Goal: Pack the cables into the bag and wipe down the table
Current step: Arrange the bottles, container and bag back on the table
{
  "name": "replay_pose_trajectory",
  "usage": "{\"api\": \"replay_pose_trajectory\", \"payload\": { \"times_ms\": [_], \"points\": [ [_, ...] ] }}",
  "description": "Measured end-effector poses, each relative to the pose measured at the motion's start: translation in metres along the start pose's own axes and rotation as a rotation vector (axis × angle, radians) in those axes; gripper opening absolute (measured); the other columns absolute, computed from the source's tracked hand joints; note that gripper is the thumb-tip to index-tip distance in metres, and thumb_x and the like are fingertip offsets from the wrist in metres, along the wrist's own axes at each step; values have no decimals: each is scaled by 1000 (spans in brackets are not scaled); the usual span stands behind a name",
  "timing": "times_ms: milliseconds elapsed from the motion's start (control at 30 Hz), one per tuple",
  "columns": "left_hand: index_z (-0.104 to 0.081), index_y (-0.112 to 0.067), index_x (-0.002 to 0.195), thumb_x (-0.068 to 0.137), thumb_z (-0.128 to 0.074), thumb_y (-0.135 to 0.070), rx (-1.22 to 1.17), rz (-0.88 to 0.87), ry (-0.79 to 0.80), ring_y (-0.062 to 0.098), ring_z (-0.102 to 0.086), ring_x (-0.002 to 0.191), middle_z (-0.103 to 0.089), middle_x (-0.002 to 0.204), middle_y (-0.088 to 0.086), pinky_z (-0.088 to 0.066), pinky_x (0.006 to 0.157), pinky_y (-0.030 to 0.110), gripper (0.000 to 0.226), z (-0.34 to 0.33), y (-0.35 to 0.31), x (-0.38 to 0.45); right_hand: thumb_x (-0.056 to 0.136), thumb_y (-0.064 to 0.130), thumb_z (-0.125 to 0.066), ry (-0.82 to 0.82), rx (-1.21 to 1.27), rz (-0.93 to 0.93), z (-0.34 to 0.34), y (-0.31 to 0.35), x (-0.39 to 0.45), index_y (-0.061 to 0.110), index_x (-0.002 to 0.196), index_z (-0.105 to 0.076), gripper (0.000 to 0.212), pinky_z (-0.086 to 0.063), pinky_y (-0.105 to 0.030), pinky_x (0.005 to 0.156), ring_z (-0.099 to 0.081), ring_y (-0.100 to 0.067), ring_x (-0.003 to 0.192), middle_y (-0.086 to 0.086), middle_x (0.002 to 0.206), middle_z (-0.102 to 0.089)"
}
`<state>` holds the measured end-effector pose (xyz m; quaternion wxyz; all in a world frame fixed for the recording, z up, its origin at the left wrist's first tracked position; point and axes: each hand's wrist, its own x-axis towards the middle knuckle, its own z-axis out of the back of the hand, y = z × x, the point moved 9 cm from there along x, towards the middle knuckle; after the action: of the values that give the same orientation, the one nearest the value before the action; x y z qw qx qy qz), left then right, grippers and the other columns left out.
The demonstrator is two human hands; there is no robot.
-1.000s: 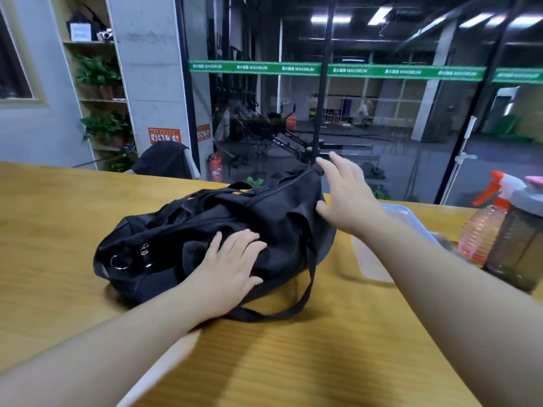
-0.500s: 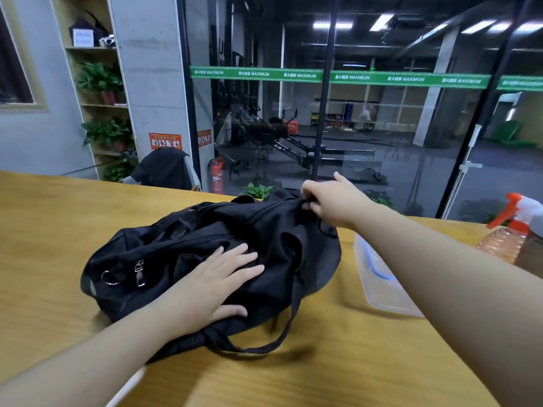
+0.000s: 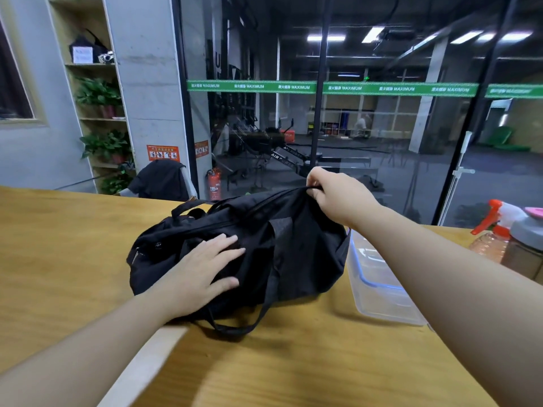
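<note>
Black bag lies on its side on the wooden table, about mid-table, zip edge along the top. Left hand rests flat on the bag's near side, fingers straight and spread, pressing the fabric. Right hand at the bag's far right top corner, fingers curled, pinching the end of the zip line and holding that corner raised. One strap loops out from under the bag onto the table toward the viewer. Clear plastic box with blue rim sits just right of the bag, touching or nearly so. Spray bottle, orange trigger, at far right edge beside a grey-lidded jar. No cables visible.
</note>
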<state>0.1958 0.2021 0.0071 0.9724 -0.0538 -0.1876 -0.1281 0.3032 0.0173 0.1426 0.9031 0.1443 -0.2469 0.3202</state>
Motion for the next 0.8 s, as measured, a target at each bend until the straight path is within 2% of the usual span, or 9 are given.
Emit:
{"api": "replay_pose_trajectory", "payload": {
  "times_ms": [67,133,167,267,333,367,467,633,800],
  "points": [
    [-37,-29,140,92,-37,-50,-146,115,-136,3,-12,140,-23,151,-13,-12,114,27,52,20,13,8,96,29,-48,34,83,-35,-5,-6,-3,22,102,-51,11,-42,-34,74,-56,-28,96,-2,108,-64],
    [-40,-22,138,93,-45,-37,-80,234,-261,13,-24,137,-32,147,-5,-21,112,34,47,35,29,17,93,30,-52,83,145,-64,-11,-13,-7,20,103,-55,14,-44,-33,78,-56,-24,99,0,109,-64],
    [-36,-20,140,93,-49,-34,-2,301,-257,17,-26,136,-32,147,-2,-22,112,37,51,37,37,21,93,32,-54,118,153,-79,-15,-16,-9,20,105,-56,17,-44,-32,79,-57,-23,101,0,109,-64],
    [-27,-22,142,91,-51,-39,131,542,71,23,-31,133,-36,144,0,-22,109,45,59,15,65,33,91,36,-56,263,68,-98,-29,-27,-19,17,118,-57,33,-43,-31,87,-54,-24,110,-4,119,-61],
    [-42,-24,130,94,-47,-36,204,579,208,24,-44,122,-48,130,1,-34,97,43,38,7,68,39,92,36,-55,330,0,-100,-37,-33,-26,15,119,-56,35,-42,-33,88,-53,-26,111,-6,121,-59],
    [-49,-25,119,95,-44,-29,287,553,180,24,-49,114,-53,121,0,-37,87,39,25,14,66,44,93,35,-53,337,-4,-108,-38,-35,-28,15,117,-57,31,-42,-33,86,-53,-26,109,-7,119,-60],
    [-54,-28,97,91,-37,-12,441,530,18,23,-54,98,-62,103,-3,-30,72,33,24,44,58,56,96,30,-49,282,20,-139,-31,-37,-26,13,105,-59,22,-44,-34,78,-54,-27,99,-8,110,-62],
    [-57,-31,108,95,-36,-17,291,553,-151,30,-48,107,-58,113,3,-33,81,43,29,86,68,70,96,32,-47,108,75,-180,-4,-34,-13,13,97,-58,21,-37,-31,69,-53,-25,92,-5,102,-61],
    [-58,-31,110,95,-37,-14,198,568,-291,33,-47,106,-56,112,7,-37,79,44,31,111,77,76,98,32,-43,-41,137,-201,16,-31,-3,18,90,-50,18,-35,-32,68,-52,-27,87,-5,97,-60]
  ]
}}
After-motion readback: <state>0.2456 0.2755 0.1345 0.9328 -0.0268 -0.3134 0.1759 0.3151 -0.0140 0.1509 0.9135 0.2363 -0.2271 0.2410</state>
